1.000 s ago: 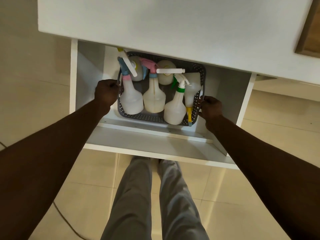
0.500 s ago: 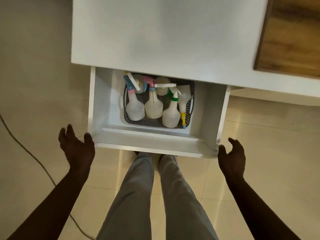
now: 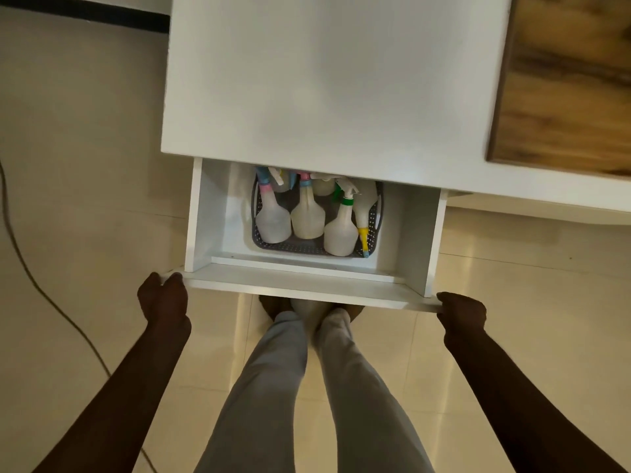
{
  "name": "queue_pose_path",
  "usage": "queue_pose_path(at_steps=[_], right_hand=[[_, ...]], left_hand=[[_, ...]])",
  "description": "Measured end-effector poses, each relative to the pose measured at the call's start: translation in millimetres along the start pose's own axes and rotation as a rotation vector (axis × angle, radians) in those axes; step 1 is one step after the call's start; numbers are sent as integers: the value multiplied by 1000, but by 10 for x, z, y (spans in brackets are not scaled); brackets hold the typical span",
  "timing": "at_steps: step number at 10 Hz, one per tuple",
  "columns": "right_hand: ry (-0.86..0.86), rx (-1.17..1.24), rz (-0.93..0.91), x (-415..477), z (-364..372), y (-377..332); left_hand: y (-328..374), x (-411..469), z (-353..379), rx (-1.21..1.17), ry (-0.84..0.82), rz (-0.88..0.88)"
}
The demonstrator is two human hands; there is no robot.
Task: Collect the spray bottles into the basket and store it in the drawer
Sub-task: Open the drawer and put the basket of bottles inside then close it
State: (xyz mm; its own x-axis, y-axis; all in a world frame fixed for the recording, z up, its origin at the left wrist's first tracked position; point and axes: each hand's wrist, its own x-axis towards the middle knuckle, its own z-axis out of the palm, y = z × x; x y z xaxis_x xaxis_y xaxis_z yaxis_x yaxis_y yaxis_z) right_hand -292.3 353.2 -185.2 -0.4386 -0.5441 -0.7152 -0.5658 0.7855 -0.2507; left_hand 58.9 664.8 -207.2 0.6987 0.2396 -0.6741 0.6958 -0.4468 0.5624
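1. Spanning the gap between the two hands, the white drawer (image 3: 309,291) is seen pulled out from under the white cabinet top (image 3: 327,80); its front panel runs crosswise, from one hand to the other, so the closing push would be directed straight ahead of both hands, at right angles to that long axis.
2. The drawer is judged to be only partly closed: the back of its cavity is already covered by the cabinet top, while the front part is open to view.
3. The grey perforated basket (image 3: 300,248) is found inside the drawer, ahead of and between the hands, set a little nearer the left side wall than the right.
4. The spray bottles (image 3: 307,216) are held upright in the basket, packed touching one another; their trigger heads are partly hidden under the cabinet edge.
5. The left hand (image 3: 164,300) is curled around the left end of the front panel, fingers closed on its corner.
6. The right hand (image 3: 461,310) is closed on the right end in the same way; neither hand is nearer, so an even push from both is called for to keep the drawer from skewing.
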Motion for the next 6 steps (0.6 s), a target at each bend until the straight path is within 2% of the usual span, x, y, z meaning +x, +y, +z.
queue_pose_path(at_steps=[1,2,3,5,6], right_hand=[[-75,120,53,17,10,-203],[-61,141,13,61,57,-434],[22,260,0,95,124,-671],[-70,361,-65,187,270,-1029],[-39,693,41,166,307,-1294]], left_hand=[[149,89,128,-25,-59,44],[363,166,266,-36,-36,30],[625,242,436,1,-16,-7],[1030,369,773,-90,-40,5],[1226,364,906,-117,-67,1]])
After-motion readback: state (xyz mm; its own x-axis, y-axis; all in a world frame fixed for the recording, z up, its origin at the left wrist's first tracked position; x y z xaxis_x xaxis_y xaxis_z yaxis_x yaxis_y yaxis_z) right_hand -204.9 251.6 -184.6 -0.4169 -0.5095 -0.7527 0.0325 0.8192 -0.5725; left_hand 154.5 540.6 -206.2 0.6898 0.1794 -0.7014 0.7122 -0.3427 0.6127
